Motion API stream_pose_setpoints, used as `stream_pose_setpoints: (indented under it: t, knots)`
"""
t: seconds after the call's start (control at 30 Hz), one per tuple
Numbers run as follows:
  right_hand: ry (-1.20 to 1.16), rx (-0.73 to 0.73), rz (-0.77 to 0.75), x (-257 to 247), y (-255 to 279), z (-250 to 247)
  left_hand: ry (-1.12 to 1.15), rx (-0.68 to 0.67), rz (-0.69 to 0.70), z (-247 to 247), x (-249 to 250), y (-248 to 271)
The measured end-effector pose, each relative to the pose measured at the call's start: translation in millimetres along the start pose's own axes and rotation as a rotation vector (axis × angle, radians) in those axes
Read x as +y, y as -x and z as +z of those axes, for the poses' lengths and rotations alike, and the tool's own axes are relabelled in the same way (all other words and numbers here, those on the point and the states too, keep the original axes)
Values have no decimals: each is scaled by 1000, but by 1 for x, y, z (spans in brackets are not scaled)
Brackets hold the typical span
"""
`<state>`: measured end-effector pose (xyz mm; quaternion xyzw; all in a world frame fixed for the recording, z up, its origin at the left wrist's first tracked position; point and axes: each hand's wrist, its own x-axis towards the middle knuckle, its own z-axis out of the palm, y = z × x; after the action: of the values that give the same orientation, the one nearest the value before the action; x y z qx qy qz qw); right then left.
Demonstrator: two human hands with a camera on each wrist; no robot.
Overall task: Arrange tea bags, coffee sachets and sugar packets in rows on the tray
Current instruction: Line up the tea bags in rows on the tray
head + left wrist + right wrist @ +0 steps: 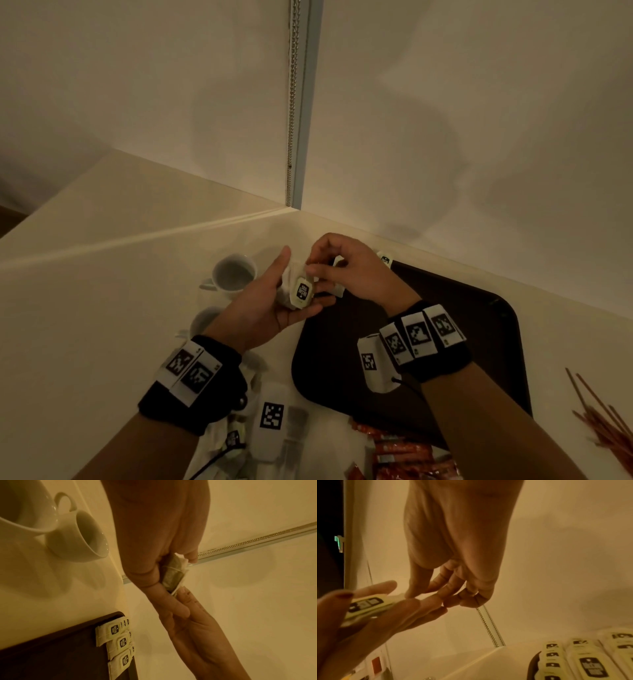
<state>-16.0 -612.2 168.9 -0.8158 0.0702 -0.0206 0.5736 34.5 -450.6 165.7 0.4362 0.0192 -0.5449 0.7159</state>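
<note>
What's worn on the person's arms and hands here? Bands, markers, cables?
Both hands, left hand and right hand, are bare, no sleeves or gloves. Each wrist carries a black wristband ringed with white tags printed with square black-and-white codes, plus a white camera housing bearing another code. A thin black cable leaves the right housing. A left fingernail is dark red.

Wide bare middle of the dark tray [445, 342], tea bags [116, 641] crowding its far edge by the wall, two cups [234, 272] on the counter [102, 308] to its left, sachets [404, 452] and stir sticks [599, 425] at the near side
</note>
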Motion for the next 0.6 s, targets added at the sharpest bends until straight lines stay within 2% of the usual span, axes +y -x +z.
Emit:
stream_pose_setpoints:
  t: [0.07,0.13,0.23,0.33,0.47,0.53,0.6]
  knots:
    - [0,-71,34,-2,5,0,-53,4,0,3,0,1]
    - [99,-115,3,-3,8,1,-93,6,1,5,0,2]
    - [58,3,-6,-4,9,0,-111,12,25,7,2,2]
    - [-103,128,81,-2,12,-5,-184,52,207,8,2,0]
    - [-338,105,181,-5,20,-3,-404,232,449,5,-2,-9]
    - [-299,66,218,-5,24,-2,-479,303,534,4,-1,-11]
    - [-144,81,158,-6,24,-3,-622,301,610,4,2,-11]
